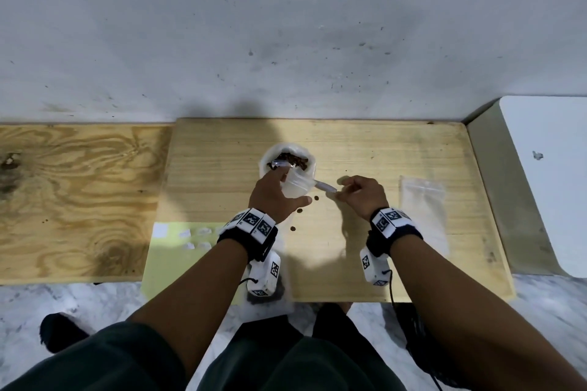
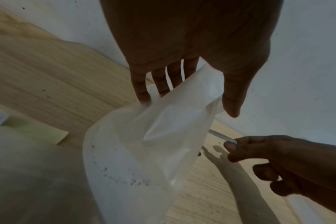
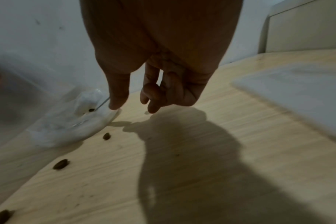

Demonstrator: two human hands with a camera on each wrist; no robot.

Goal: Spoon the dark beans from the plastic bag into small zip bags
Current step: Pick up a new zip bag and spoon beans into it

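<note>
Three loose beans point(image 1: 299, 210) lay on the desk point(image 1: 222, 174) between the wrists, probably spilled from a spoonful; they would need picking up later.

Item: yellow-green sheet point(image 1: 165, 267), near left corner, bearing several small white pieces point(image 1: 194, 245); what they were could not be told.

Item: left hand point(image 1: 273, 197). Grip pinched on the small zip bag point(image 1: 297, 187), thumb on one wall and fingers point(image 2: 142, 91) on the other. The left wrist view showed the mouth pulled apart, judged to be so that a spoon could enter. The bag was kept just on the near side of the plastic bag, touching it or nearly so, which would shorten the spoon's trip.

Item: right hand point(image 1: 362, 194), right of the zip bag. Grip pressed on the end of the clear spoon point(image 1: 324, 186), thumb against forefinger, other fingers curled under. Holding the handle at its tip gave reach across the zip bag.

Item: stack of spare zip bags point(image 1: 422, 197), flat, well to the right, within the right hand's reach.

Item: plastic bag point(image 1: 265, 157), standing near the desk's middle, its rim apparently rolled down to keep it open. Dark beans point(image 1: 293, 159) filled its centre, the spoon's bowl among them; scooping seemed in hand.

Item: white wall point(image 1: 286, 41), marked, behind the desk.
</note>
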